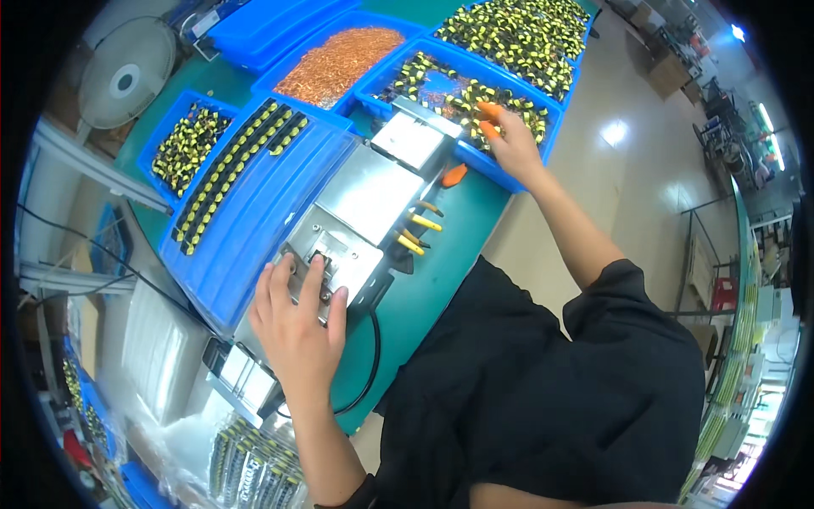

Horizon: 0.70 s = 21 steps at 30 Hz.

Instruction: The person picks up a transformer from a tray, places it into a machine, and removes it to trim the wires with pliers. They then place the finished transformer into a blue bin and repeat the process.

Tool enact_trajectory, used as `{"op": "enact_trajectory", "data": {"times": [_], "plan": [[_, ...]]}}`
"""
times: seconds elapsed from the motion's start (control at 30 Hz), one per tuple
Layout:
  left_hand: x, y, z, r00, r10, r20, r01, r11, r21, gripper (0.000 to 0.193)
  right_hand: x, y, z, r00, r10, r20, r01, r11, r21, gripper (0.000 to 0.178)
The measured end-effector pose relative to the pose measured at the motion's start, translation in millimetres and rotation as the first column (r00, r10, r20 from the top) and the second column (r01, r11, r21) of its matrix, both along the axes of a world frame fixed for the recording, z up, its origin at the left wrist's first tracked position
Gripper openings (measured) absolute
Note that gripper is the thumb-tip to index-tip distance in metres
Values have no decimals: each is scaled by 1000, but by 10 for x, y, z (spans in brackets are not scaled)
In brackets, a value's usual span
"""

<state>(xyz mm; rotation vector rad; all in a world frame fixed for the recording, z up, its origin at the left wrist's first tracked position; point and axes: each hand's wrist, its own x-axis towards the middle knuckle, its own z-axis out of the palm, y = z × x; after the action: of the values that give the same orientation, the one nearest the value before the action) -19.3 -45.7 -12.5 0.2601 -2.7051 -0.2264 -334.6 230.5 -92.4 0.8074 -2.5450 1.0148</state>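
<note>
My left hand (pixel 297 327) lies on a silver metal bench machine (pixel 369 193), fingers stretched out and apart. Its index fingertip rests at a small dark part (pixel 318 257) in the machine's near plate, mostly covered by the finger. Orange finger covers sit on two fingers of my right hand (pixel 513 144). That hand reaches over a blue bin (pixel 549 151) of small black-and-yellow components (pixel 479 102), its thumb and index finger apart. Nothing shows between them. Whether the fingertips touch the components I cannot tell.
Left of the machine, rows of the components (pixel 225 182) stand on a blue bin lid (pixel 254 233). Farther back are a bin of copper-coloured clippings (pixel 343 64) and more component bins. Yellow-handled pliers (pixel 411 242) and an orange finger cover (pixel 454 176) lie by the machine. A black cable (pixel 376 356) hangs nearby.
</note>
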Motion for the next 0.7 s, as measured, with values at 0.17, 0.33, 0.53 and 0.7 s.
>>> {"op": "enact_trajectory", "data": {"times": [0.17,0.33,0.53,0.7], "plan": [[-88,39,27,999,23,39,-23,1000,-1,42,-68,60,-53,992,-95,85,101,993,-68,38],[-41,-3,73,999,36,32,-34,999,-42,47,-21,-64,-147,999,45,24,-42,994,-102,47],[-29,60,-86,1000,12,-23,-13,999,-34,43,6,147,-126,964,265,-28,-266,963,-38,43],[8,75,-6,998,59,-32,-62,993,-103,38,-30,193,-193,864,501,-44,-502,865,-17,41]]}}
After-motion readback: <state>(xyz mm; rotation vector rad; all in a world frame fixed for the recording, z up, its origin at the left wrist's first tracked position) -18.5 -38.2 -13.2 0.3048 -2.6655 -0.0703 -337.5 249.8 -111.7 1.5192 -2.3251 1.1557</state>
